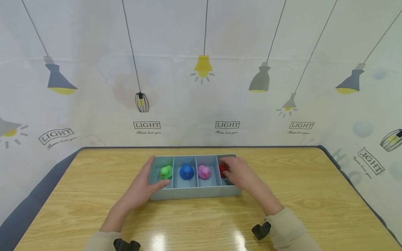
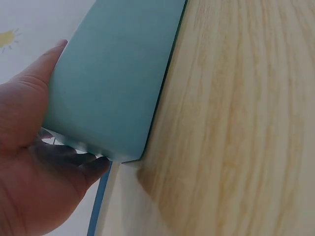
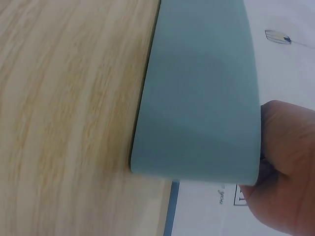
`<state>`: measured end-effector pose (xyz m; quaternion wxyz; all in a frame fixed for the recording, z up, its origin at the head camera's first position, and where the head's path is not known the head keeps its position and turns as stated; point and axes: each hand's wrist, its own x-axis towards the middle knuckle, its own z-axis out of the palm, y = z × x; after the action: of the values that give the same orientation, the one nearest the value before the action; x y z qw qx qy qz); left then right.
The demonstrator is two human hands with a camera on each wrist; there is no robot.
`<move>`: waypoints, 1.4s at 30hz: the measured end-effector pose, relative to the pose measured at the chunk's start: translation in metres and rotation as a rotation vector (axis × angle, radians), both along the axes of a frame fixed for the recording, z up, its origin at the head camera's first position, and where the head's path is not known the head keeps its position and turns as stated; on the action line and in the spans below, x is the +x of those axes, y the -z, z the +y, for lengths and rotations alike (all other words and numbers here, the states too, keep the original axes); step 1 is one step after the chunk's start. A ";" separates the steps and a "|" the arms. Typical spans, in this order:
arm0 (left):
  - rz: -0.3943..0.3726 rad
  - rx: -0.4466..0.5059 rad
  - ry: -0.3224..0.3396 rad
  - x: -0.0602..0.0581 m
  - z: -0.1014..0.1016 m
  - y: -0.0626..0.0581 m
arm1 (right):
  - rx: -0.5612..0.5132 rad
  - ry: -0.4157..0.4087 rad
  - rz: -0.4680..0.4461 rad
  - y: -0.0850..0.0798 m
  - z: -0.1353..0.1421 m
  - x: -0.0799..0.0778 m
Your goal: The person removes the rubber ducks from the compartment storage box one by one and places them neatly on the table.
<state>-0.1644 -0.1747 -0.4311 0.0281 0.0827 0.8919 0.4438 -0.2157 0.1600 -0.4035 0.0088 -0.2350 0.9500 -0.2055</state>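
Note:
A blue-green box (image 1: 194, 193) with dividers sits near the back of the table, a small toy duck in each compartment. From the left come a green duck (image 1: 165, 172), a blue duck (image 1: 186, 172) and a pink duck (image 1: 204, 172). In the rightmost compartment a red duck (image 1: 223, 169) is partly covered by my right hand (image 1: 241, 175), whose thumb and fingers pinch it. My left hand (image 1: 141, 186) grips the box's left end, thumb over the front rim and fingers along the side. In the right wrist view, the box wall hides my right fingertips.
The wooden table (image 1: 194, 219) extends on every side of the box, with a dark blue edge along the back. Behind it hangs a pale cloth (image 1: 176, 76) printed with lamps and lettering. Small black devices (image 1: 261, 230) are worn at both wrists.

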 end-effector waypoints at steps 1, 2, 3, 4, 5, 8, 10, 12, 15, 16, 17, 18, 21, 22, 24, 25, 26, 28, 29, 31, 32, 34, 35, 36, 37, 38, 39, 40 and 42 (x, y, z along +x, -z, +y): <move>-0.009 0.007 -0.002 0.000 0.000 0.001 | 0.019 -0.007 0.009 0.001 -0.001 -0.001; -0.019 0.018 -0.005 -0.001 -0.001 0.002 | 0.035 -0.013 0.019 0.002 -0.002 -0.001; -0.030 0.028 -0.006 -0.001 -0.001 0.003 | 0.048 -0.020 0.030 0.003 -0.003 -0.002; -0.044 0.038 -0.008 -0.001 -0.001 0.003 | 0.054 -0.021 0.037 0.004 -0.003 -0.002; -0.057 0.050 -0.009 -0.001 -0.001 0.004 | 0.058 -0.022 0.046 0.005 -0.004 -0.003; -0.087 0.074 -0.011 -0.002 -0.001 0.006 | 0.054 -0.005 0.056 0.006 -0.005 -0.004; -0.093 0.077 -0.013 -0.003 -0.002 0.007 | 0.049 0.003 0.068 0.007 -0.007 -0.004; -0.091 0.081 -0.012 -0.004 -0.004 0.009 | 0.044 0.004 0.081 0.007 -0.009 -0.006; -0.091 0.092 -0.003 -0.004 -0.005 0.009 | 0.041 0.002 0.093 0.006 -0.010 -0.007; -0.095 0.099 0.002 -0.005 -0.006 0.009 | 0.043 0.000 0.095 0.006 -0.011 -0.008; -0.100 0.104 0.007 -0.005 -0.006 0.009 | 0.048 -0.001 0.095 0.006 -0.011 -0.008; -0.105 0.107 0.014 -0.005 -0.007 0.009 | 0.054 -0.002 0.097 0.006 -0.011 -0.008; -0.123 0.114 0.029 -0.005 -0.007 0.008 | 0.060 -0.007 0.093 0.006 -0.011 -0.008; -0.130 0.120 0.033 -0.005 -0.007 0.008 | 0.062 -0.009 0.093 0.007 -0.011 -0.008; -0.137 0.124 0.038 -0.004 -0.006 0.007 | 0.056 -0.013 0.095 0.007 -0.010 -0.008; -0.140 0.129 0.038 -0.004 -0.006 0.006 | 0.049 -0.015 0.093 0.007 -0.010 -0.007; -0.140 0.131 0.039 -0.004 -0.006 0.006 | 0.042 -0.018 0.092 0.007 -0.009 -0.007; -0.139 0.134 0.041 -0.004 -0.005 0.006 | 0.036 -0.021 0.093 0.007 -0.008 -0.007; -0.137 0.134 0.043 -0.004 -0.004 0.006 | 0.034 -0.022 0.091 0.006 -0.007 -0.006; -0.134 0.135 0.048 -0.005 -0.003 0.007 | 0.028 -0.020 0.079 0.005 -0.003 -0.004; -0.131 0.134 0.049 -0.005 -0.002 0.007 | 0.025 -0.016 0.071 0.003 -0.002 -0.004; -0.135 0.131 0.049 -0.005 -0.001 0.008 | 0.015 -0.008 0.058 0.000 0.002 -0.001; -0.136 0.127 0.050 -0.005 -0.001 0.007 | 0.003 -0.002 0.050 -0.002 0.004 0.000; -0.142 0.121 0.048 -0.005 -0.001 0.007 | -0.009 0.004 0.050 -0.005 0.007 0.001; -0.148 0.119 0.046 -0.005 -0.001 0.006 | -0.021 0.006 0.059 -0.007 0.009 0.002; -0.153 0.119 0.044 -0.005 -0.001 0.006 | -0.039 0.000 0.074 -0.009 0.011 0.002; -0.159 0.118 0.042 -0.005 -0.001 0.006 | -0.059 0.000 0.088 -0.012 0.014 0.003; -0.165 0.118 0.041 -0.005 -0.001 0.006 | -0.080 -0.001 0.106 -0.015 0.017 0.003; -0.174 0.121 0.040 -0.005 -0.002 0.006 | -0.121 0.004 0.137 -0.019 0.024 0.003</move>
<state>-0.1699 -0.1765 -0.4368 0.1093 0.0630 0.8557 0.5019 -0.2127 0.1835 -0.3844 -0.0710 -0.2469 0.9346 -0.2459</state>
